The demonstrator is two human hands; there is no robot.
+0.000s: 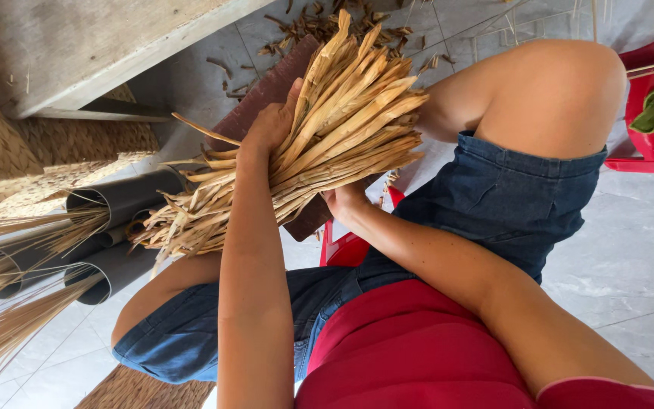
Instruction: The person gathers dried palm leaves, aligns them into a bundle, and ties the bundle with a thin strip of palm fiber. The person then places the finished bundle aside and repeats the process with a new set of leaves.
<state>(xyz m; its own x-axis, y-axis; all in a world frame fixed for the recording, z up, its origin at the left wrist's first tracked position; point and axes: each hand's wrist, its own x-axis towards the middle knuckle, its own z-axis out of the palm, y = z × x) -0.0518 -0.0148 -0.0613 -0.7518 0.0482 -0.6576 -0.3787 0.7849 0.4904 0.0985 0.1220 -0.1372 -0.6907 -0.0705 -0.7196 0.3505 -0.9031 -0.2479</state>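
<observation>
The bundle of dried leaf strips (327, 129) slants from lower left up to centre top. The left hand (270, 125) clamps around its middle, uppermost. The right hand (346, 201) cups beneath, its grip mostly hidden.

We identify home weaving workshop: tiled floor (630, 257), woven mats (9, 159), grey tubes (126, 193) holding straw stalks (9, 326), dried leaf scraps (319, 26) scattered, red plastic stool (346, 246).

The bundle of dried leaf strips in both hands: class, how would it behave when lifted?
The bundle of dried leaf strips looks light for its bulk. Its ends splay loosely, so strips may slip out. The left hand and right hand probably need a firm grip.
</observation>
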